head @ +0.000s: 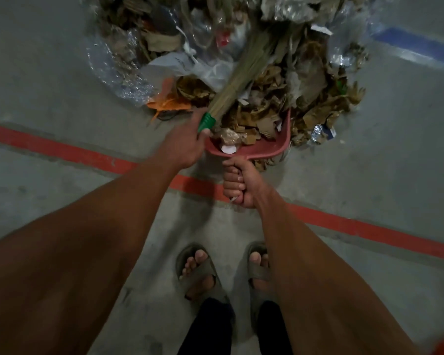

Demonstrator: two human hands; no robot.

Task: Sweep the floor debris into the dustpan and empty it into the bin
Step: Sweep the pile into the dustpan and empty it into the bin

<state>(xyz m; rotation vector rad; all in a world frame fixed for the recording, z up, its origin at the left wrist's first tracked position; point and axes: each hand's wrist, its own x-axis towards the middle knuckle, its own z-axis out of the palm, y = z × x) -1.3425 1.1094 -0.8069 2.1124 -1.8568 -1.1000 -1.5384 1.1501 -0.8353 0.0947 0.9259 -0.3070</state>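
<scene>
No sleeves are being worn: both forearms are being shown bare from the near corners up to the left hand (183,147) and the right hand (237,184). Open-toed slide sandals (199,274) of a dull grey-olive, each with one broad strap across the foot, are being worn, leaving the toes uncovered. Dark trousers (210,326) are being worn, seen at the near edge above the sandals.

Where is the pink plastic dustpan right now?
In the head view, centre, the pink plastic dustpan sits at the debris pile's near edge, its handle gripped by the right hand.
</scene>
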